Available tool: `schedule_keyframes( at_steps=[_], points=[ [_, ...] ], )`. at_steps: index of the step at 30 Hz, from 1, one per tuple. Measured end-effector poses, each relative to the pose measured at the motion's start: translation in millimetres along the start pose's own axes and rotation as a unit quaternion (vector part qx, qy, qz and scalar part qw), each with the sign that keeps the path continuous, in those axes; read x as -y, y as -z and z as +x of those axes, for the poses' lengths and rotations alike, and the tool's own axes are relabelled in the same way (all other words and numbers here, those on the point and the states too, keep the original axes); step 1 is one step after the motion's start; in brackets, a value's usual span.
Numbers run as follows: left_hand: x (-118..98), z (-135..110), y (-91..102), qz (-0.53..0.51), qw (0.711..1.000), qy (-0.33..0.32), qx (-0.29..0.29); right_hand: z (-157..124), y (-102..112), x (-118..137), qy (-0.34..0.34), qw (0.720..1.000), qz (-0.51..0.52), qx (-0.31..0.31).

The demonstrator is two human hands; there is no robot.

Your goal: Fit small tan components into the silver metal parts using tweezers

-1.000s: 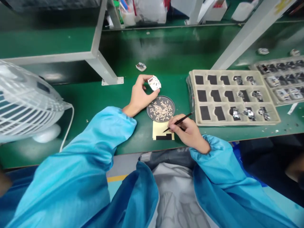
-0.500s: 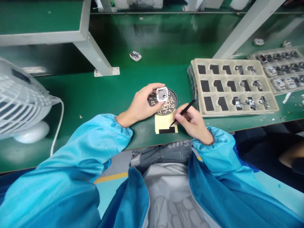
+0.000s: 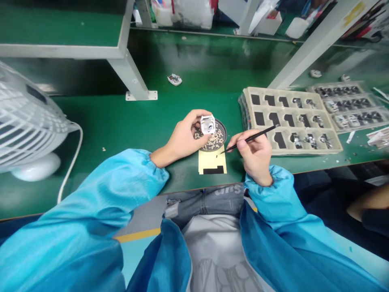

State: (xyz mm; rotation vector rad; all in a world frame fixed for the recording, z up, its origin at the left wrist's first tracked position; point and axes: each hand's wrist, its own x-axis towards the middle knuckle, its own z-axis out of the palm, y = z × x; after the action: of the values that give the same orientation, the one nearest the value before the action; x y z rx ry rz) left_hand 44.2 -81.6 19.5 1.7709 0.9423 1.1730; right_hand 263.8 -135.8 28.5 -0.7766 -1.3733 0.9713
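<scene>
My left hand (image 3: 184,138) pinches a small white plastic housing (image 3: 208,124) between thumb and fingers, its hollow side facing up. Below the housing is a round dark dish (image 3: 217,140) full of tiny tan and black pieces. In my right hand (image 3: 255,156) are slim black tweezers (image 3: 258,134), slanting down to the left. A tiny dark piece shows at their tip, over a yellow sticky pad (image 3: 209,159). Along the pad's lower edge lies a black strip (image 3: 212,170) with a narrow part sticking up at its right end.
A beige compartment tray (image 3: 304,150) with several metal parts stands at the right, beside clear trays (image 3: 360,125) of similar parts. A white fan (image 3: 27,117) is at the left. Another small white part (image 3: 174,79) lies farther back, near a metal post (image 3: 135,79).
My right hand has lifted the tweezers from the black strip and tilted them flatter, with a tiny dark piece now at the tip. My left hand still holds the housing over the dish.
</scene>
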Motion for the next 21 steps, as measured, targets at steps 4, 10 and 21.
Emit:
schedule_keyframes(
  at_steps=[4,10,21],
  points=[
    [-7.0,-3.6,-7.1,-0.143,0.986,0.082,0.009,20.2,-8.7,-0.3,0.116,0.989,-0.077,-0.046],
    [-12.4,-9.2,-11.7,-0.154,0.982,0.108,-0.007,28.0,-4.8,-5.7,0.208,0.966,-0.135,-0.075],
    [-12.7,-10.2,-13.0,-0.152,0.977,0.148,-0.011,23.4,-6.2,-7.8,0.219,0.966,-0.132,-0.040]
  ],
)
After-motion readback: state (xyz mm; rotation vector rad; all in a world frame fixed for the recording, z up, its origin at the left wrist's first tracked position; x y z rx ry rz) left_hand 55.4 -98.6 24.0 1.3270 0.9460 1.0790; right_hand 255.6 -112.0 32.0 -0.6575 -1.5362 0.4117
